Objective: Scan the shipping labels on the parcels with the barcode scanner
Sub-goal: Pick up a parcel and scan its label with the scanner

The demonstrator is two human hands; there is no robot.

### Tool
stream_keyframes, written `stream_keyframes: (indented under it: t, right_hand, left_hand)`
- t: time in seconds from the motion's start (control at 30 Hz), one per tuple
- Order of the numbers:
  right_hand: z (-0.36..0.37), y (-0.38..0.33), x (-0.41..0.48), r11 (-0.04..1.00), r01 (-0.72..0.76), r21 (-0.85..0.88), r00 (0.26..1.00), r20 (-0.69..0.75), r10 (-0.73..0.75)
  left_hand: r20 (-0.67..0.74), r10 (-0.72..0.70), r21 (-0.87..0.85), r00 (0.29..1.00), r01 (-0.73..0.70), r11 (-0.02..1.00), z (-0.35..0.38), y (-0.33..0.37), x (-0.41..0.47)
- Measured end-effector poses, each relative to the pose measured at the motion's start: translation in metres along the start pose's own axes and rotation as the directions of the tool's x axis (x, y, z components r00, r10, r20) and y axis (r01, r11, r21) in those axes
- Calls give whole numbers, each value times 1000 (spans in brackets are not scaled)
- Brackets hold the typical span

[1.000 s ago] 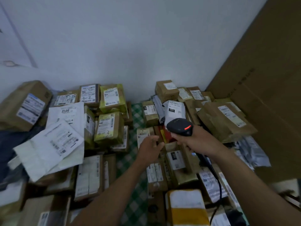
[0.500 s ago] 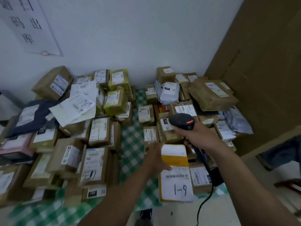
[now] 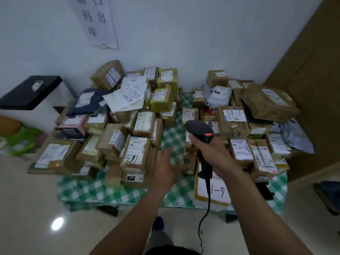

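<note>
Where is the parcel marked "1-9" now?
In the head view, the yellow parcel lies at the near edge of the checked cloth, right of centre, below the right hand holding the scanner.

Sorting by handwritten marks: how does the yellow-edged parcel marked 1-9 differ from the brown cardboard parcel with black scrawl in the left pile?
The yellow-edged parcel marked 1-9 has yellow wrapping; the brown cardboard parcel is plain brown. The first lies partly behind the black barcode scanner; the second shows unobstructed. Both are hand-marked in black on white.

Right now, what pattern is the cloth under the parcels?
The cloth has green-and-white checks, seen best in the head view.
</note>
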State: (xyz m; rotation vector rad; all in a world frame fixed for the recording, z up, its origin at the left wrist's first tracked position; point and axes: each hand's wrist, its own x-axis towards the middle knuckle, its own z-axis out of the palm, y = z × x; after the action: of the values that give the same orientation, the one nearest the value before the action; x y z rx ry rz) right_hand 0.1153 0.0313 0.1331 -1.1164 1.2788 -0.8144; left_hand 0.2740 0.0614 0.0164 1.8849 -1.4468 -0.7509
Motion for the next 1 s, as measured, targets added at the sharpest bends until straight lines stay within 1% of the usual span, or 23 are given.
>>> stream_keyframes:
  t: [0.1,0.17,0.27,0.33,0.4,0.47,0.57,0.63,0.7,0.83,0.9,1.0]
  right_hand:
    - [33,-4,15,999,41,13,999,0,-41]
    - [54,-5,28,999,38,-9,999,6,-38]
    - [83,-7,48,999,19,-51,1000,6,-19]
    - [102,-5,60,998,5,-64,1000,15,-4]
    - [118,1,69,996,-19,-88,1000,2,19]
    - [130,9,77,994,-25,-107,1000,-19,23]
    - [139,22,84,995,-30,-98,998,-49,26]
    - [140,37,91,994,-66,-92,996,-68,60]
    - [142,51,101,987,-135,-83,989,-68,130]
    - [151,72,117,970,-244,-13,970,-10,244]
    - [157,76,121,963,-270,20,963,17,269]
    - [164,80,120,960,-281,-9,957,71,281]
  left_hand:
    - [-89,-31,32,996,34,999,-37,-16,12]
    - [-138,-22,108,990,37,993,-59,-31,21]
    - [-189,-118,102,975,139,985,-92,-59,36]
    - [-155,-146,97,977,162,982,-105,-84,48]
    - [-100,-211,42,972,216,976,-109,-102,57]
    - [-50,-265,-1,963,265,964,-110,-116,61]
    - [18,-343,-8,939,343,939,-106,-134,64]
    - [90,-382,-114,920,391,913,-102,-146,69]
    - [159,-401,-225,902,428,875,-101,-146,71]
    - [212,-391,-305,896,441,844,-100,-144,70]
    - [212,-416,-342,884,466,816,-99,-141,67]
    - [198,-397,-374,896,443,815,-99,-133,63]
